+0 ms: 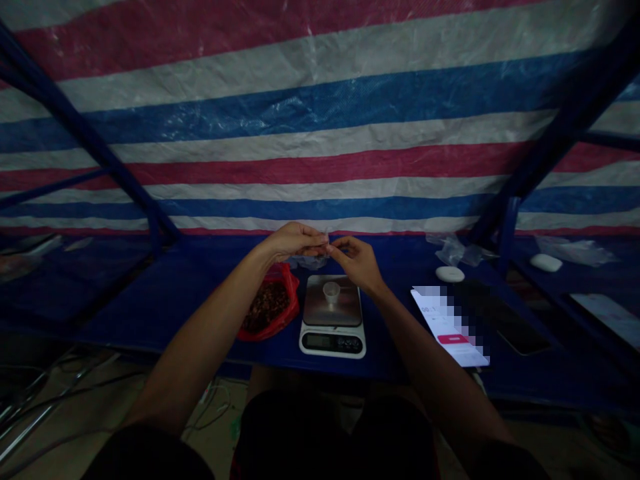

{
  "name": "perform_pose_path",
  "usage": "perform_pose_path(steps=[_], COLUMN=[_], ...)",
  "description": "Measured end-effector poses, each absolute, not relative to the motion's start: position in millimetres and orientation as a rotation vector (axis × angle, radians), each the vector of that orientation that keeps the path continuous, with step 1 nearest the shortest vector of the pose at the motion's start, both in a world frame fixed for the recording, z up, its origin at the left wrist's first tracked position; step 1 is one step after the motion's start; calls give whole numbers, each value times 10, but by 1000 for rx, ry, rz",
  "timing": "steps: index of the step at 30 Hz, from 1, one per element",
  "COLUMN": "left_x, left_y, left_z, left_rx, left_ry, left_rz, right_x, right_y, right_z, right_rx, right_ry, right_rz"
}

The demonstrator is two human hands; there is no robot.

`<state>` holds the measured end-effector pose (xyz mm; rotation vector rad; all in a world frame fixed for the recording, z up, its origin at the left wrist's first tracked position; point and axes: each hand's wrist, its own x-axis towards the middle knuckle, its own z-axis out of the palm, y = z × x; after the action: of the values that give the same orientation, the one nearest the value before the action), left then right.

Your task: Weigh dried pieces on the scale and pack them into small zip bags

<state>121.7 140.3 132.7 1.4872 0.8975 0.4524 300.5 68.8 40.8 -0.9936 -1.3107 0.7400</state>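
My left hand (299, 240) and my right hand (357, 260) meet above the back of a kitchen scale (333, 317). Both pinch a small clear plastic bag (327, 236), mostly hidden by the fingers. A small clear plastic cup (331, 291) stands on the scale's metal plate. Left of the scale, partly behind my left forearm, lies an open red plastic bag (294, 300) holding dark brown, crumbly bits (270, 303) whose kind I cannot make out. More clear plastic (311, 262) lies on the blue table just behind the scale.
To the right lie a lit phone (440, 320), a dark phone (523, 330), a white earbud case (450, 274) and crumpled clear plastic (453, 250). Blue metal posts (107, 157) flank the blue table (135, 300). A striped tarp (320, 120) hangs behind it.
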Motion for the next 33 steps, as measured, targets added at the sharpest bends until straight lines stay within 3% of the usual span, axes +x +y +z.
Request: perform_pose_path(steps=[14,25,29,33], left_x=[1379,1437,1365,1274], left_y=[1246,1171,1167,1131], left_z=[1307,1382,1277,1116], left_rx=[1791,1951,2156,2388], left_ry=[1108,1281,1296,989], left_rz=[402,160,306,625], right_x=[3046,3110,3116,3046], right_y=[647,698,696,670], right_z=[470,439,466,515], right_rx=[-1179,-1460,-1345,-1236], right_ry=[-1289,-1235,-1133,-1034], right_rz=[804,615,805,934])
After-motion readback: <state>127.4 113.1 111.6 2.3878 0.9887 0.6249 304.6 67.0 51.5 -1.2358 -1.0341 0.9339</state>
